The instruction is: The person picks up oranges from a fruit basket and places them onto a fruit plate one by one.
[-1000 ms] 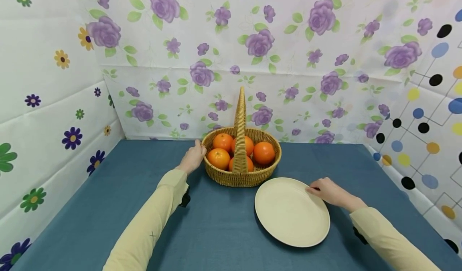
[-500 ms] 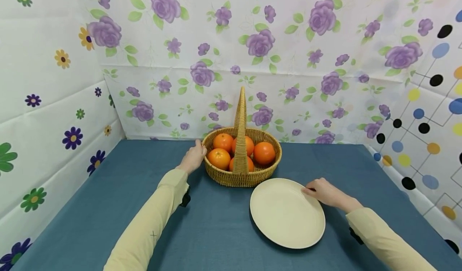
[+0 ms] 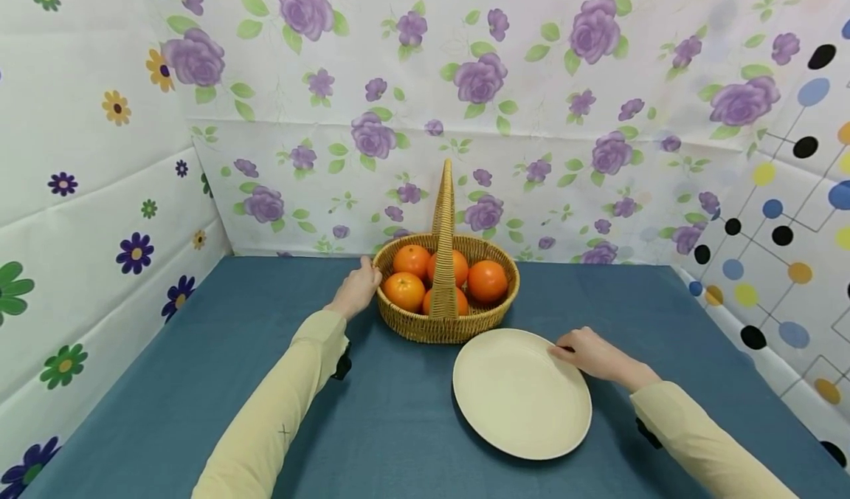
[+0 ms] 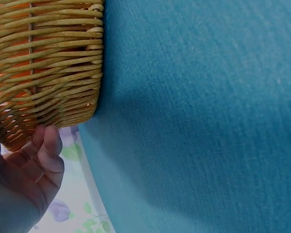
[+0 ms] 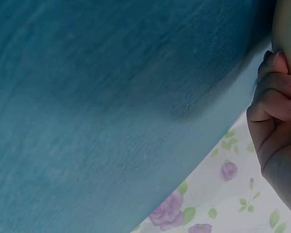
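A wicker basket (image 3: 445, 329) with a tall arched handle stands near the back of the table, holding several oranges (image 3: 404, 291). At its left rim my left hand (image 3: 356, 289) grips the edge; in the left wrist view its curled fingers (image 4: 51, 145) meet the basket's woven wall (image 4: 48, 63). My right hand (image 3: 594, 353) pinches the upper right rim of a round cream plate (image 3: 521, 396), just in front of the basket to the right. The right wrist view shows only a sliver of the plate (image 5: 287, 36) beside the bent fingers (image 5: 274, 104).
Blue cloth covers the table (image 3: 372, 440). Behind the basket rises a wall sheet (image 3: 412, 93) printed with purple roses. A flowered sheet (image 3: 86, 211) borders the left side and a dotted one (image 3: 790, 277) the right.
My right hand has slid the plate a little to the left, to just in front of the basket. The left hand and the basket stay in place.
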A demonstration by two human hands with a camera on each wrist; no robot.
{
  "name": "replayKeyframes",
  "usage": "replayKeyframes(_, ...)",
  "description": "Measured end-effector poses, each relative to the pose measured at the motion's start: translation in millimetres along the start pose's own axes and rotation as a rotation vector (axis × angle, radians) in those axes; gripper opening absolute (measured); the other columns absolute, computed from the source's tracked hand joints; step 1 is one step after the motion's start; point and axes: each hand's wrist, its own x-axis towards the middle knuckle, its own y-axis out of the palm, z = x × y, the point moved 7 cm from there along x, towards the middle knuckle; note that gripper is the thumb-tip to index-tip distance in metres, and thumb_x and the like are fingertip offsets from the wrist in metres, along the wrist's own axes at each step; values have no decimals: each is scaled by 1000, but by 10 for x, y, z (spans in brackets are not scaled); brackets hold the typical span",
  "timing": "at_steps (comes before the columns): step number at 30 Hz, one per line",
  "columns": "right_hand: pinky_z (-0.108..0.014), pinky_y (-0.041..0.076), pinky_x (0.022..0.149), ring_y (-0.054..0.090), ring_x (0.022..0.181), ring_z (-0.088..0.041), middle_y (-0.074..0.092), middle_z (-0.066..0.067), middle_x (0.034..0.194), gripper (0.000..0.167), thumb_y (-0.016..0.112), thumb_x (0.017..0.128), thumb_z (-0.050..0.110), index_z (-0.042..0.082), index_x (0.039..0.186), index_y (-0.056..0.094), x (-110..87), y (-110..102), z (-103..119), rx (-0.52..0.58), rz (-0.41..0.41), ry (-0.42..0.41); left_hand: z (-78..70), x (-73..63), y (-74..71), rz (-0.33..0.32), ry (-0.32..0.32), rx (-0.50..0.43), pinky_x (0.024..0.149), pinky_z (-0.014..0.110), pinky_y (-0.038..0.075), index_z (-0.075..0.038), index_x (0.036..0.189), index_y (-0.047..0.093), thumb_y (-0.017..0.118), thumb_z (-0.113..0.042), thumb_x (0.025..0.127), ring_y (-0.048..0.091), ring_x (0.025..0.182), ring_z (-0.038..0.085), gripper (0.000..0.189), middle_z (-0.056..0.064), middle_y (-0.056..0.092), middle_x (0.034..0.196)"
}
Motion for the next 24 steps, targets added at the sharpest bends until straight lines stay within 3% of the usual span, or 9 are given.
replayKeyframes(24, -21, 25, 41, 24, 38, -3, 26, 11, 48, 31, 55, 91, 15, 15, 60, 55, 89, 73, 194, 16, 19, -47, -18, -22, -20, -1, 7, 12, 50, 34, 33, -2, 95, 32, 30, -17, 97, 42, 53, 25, 15, 10, 40, 65)
